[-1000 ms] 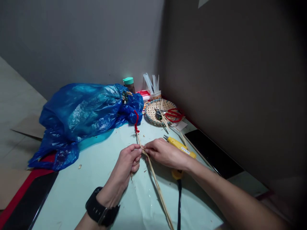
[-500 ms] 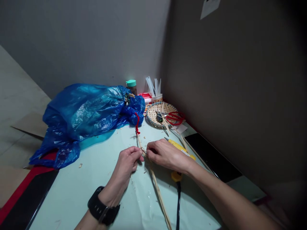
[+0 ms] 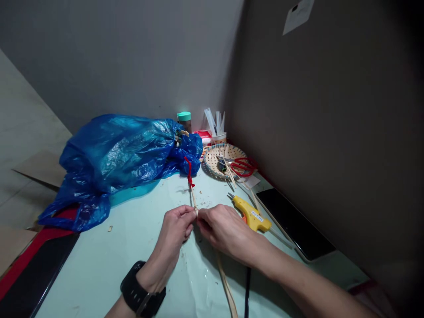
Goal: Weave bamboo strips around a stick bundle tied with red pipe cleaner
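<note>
Between my two hands runs a pale fibre strip [image 3: 226, 282], thin and braided-looking at its far part, with a red cord [image 3: 190, 172] tied at its far end. My left hand [image 3: 179, 223], with a black watch on the wrist, pinches the strip between thumb and forefinger. Right beside it, my right hand [image 3: 220, 225] is closed on the same strip, its fingertips almost touching the left thumb. The strip's loose tail comes out under my right hand toward the near edge. A yellow glue gun [image 3: 252, 214] lies just right of my right hand.
A large blue plastic bag [image 3: 122, 152] fills the back left. Behind stand a green-lidded jar [image 3: 184, 121] and a cup of glue sticks [image 3: 219, 138]. A woven basket [image 3: 212, 165] holds red-handled scissors [image 3: 243, 166]. A black tablet-like device [image 3: 294, 223] lies along the right wall.
My right hand has turned and come closer to my left, moving slightly lower and uncovering more of the glue gun. The strip's tail has shifted right. The view has tilted slightly.
</note>
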Motion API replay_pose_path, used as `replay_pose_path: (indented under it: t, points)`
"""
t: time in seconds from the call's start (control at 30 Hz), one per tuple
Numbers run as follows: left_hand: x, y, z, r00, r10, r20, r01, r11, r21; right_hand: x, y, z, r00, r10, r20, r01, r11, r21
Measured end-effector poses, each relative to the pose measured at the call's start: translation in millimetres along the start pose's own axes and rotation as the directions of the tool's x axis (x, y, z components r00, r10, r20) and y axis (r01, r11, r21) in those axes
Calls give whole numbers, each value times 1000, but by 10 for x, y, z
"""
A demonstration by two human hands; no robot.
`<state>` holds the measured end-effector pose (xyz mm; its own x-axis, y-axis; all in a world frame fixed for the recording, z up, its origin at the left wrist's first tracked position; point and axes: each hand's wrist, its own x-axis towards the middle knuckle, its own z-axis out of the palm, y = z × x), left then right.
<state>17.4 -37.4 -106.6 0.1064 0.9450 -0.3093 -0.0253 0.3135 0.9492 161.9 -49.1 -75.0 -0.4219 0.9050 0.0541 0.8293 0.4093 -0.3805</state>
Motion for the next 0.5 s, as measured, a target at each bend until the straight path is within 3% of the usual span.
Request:
replay_pose_path:
  t: [0.1, 0.3, 0.43, 0.5]
  points:
    - [-12, 4, -16, 1000, 25, 11, -25, 1000, -17, -4, 4, 27, 999, -33, 2, 33, 999, -26]
    - [-20, 12, -10, 1000, 18, -5, -18, 997, -71, 29, 65, -150, 994, -89, 71, 82, 992, 99]
    - [-44, 32, -4, 1000, 10, 5, -10, 996, -83, 91, 150, -129, 998, 44, -50, -27, 951, 308]
    - [-57, 39, -8, 1000, 12, 7, -11, 996, -91, 129, 188, -49, 998, 54, 21, -57, 869, 492]
